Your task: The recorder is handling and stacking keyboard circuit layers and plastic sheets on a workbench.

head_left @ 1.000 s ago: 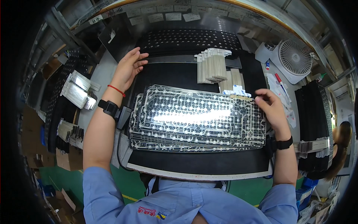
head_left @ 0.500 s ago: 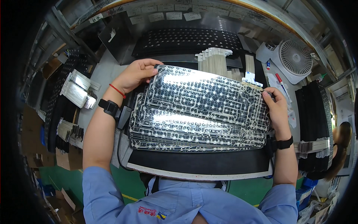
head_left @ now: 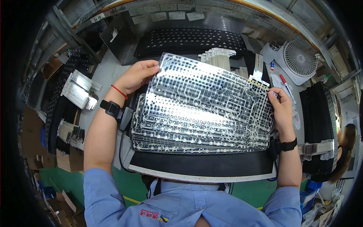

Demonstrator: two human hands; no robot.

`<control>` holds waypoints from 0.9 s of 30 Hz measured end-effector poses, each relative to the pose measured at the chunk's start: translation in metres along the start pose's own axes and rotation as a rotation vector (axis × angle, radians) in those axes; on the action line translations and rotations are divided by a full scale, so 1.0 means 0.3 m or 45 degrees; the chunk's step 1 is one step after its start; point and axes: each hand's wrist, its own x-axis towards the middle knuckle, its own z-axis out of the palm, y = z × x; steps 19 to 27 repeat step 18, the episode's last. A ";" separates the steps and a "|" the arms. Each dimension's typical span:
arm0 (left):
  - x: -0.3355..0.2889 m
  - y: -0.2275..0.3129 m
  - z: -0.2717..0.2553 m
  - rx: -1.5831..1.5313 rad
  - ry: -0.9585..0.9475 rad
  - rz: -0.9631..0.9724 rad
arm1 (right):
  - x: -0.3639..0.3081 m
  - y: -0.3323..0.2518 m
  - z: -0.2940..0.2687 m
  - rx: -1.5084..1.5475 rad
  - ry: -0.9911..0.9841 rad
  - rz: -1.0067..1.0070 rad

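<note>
A clear keyboard membrane sheet (head_left: pixel 211 85) with silvery printed traces is raised and tilted in front of me, its upper left corner highest. At its left edge my left hand (head_left: pixel 137 76) pinches it between thumb and fingers. My right hand (head_left: pixel 281 106) grips the right edge near the upper corner, thumb on top. Beside that corner sticks up the sheet's narrow tail (head_left: pixel 258 73), with a bright patch at its base. Below lie fanned-out membrane sheets (head_left: pixel 189 146) in a pile on the black work surface (head_left: pixel 204 162); the raised sheet covers much of them.
Behind the sheet stand pale membrane tails (head_left: pixel 217 59) in a bunch and a black perforated panel (head_left: pixel 189 39). A white fan (head_left: pixel 300 58) and a red marker (head_left: pixel 283 78) sit at right. Black stacks (head_left: pixel 319 117) line the right side; silvery sheet bundles (head_left: pixel 77 90) lie left.
The held sheet's upper left corner has risen and moved away from me, so the sheet lies at a steeper slant. Its tail has shifted slightly right. Both hands keep nearly the same place.
</note>
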 end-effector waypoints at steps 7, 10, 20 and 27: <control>0.012 0.000 -0.014 0.205 0.272 0.116 | 0.012 0.017 -0.013 0.202 0.023 -0.041; 0.010 0.006 -0.003 0.106 0.378 0.124 | 0.009 0.003 0.002 0.239 -0.017 -0.015; 0.009 0.028 0.015 0.265 0.347 0.227 | 0.009 0.026 -0.010 0.247 -0.122 -0.031; 0.009 0.028 0.015 0.265 0.347 0.227 | 0.009 0.026 -0.010 0.247 -0.122 -0.031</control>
